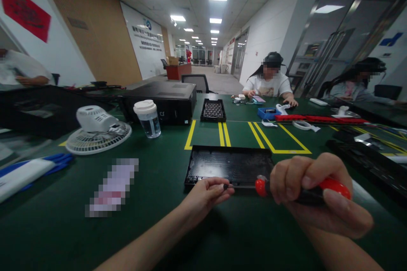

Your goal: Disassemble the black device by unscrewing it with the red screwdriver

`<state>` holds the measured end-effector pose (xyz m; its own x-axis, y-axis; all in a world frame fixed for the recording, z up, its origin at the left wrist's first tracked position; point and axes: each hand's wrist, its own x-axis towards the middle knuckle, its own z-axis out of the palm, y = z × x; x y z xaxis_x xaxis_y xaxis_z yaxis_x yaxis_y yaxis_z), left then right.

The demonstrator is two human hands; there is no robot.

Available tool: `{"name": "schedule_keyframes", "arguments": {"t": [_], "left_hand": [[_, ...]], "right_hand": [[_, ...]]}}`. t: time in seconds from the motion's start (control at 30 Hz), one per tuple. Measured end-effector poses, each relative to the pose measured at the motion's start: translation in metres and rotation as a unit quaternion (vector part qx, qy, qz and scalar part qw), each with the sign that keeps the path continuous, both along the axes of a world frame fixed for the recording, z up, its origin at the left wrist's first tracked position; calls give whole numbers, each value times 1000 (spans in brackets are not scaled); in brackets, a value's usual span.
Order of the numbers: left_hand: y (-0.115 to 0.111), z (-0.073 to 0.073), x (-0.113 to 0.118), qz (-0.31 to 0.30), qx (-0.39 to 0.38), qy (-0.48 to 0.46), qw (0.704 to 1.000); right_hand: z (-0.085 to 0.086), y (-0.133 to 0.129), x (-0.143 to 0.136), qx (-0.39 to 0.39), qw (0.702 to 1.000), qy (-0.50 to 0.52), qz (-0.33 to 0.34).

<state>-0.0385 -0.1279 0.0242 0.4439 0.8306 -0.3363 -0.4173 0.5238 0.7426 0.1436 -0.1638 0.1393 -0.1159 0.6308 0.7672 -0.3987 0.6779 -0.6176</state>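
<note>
My right hand (318, 194) is wrapped round the red and black handle of a screwdriver (261, 187), its shaft pointing left. At the tip of that shaft, my left hand (211, 192) pinches a small dark piece (225, 186), too small to name for certain. Both hands are raised over the near edge of a shallow black tray (229, 159) on the green table. Small dark bits lie in the tray's near left part, partly hidden by my left hand.
Left stand a white fan head (98, 135), a lidded cup (148, 118) and a big black case (162, 97). A black compartment tray (213, 110) lies ahead. A blue box (267, 112) and black housings (369, 165) are at the right. Co-workers sit across the table.
</note>
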Motion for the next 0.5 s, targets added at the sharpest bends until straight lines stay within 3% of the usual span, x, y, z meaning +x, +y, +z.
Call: {"name": "schedule_keyframes", "arguments": {"t": [0.23, 0.37, 0.43, 0.5], "left_hand": [[-1, 7, -3, -47, 55, 17, 997], [8, 11, -15, -60, 131, 112, 983], [16, 15, -25, -57, 203, 211, 955], [23, 20, -35, -67, 296, 327, 895]], "right_hand": [[-1, 7, 1, 5, 1000, 9, -14], [0, 18, 3, 21, 999, 33, -16], [-1, 27, 3, 22, 998, 46, -20], [-3, 37, 2, 19, 998, 52, -26]]}}
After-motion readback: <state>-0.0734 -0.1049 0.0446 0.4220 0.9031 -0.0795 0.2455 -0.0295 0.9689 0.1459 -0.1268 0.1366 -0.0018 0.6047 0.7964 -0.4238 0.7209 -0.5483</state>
